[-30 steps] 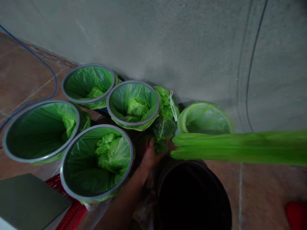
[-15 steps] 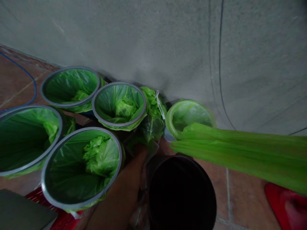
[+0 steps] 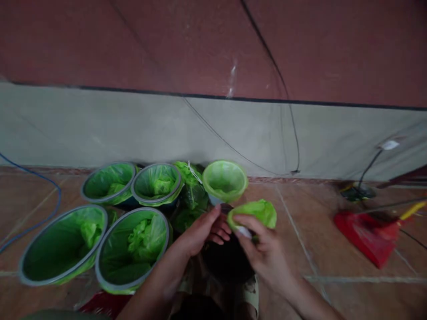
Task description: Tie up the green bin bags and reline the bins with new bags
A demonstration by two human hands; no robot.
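Clearly, in the head view, the right hand point(image 3: 263, 244) pinches a green plastic bag point(image 3: 265, 211) near its left end, above the black bin point(image 3: 230, 266) on the floor. The left hand point(image 3: 210, 229) holds nothing that shows; its fingers are spread and slightly curled just beside the bag, though blur hides whether they touch it. Film this thin probably wants a light pinch at the gathered edge, both hands level, and the loose part kept clear of the black bin so it neither snags nor twists. The bag's long axis runs roughly sideways, its gathered end toward the left hand and its free end pointing right, apart from the pale lined bin point(image 3: 225, 175) by the wall.
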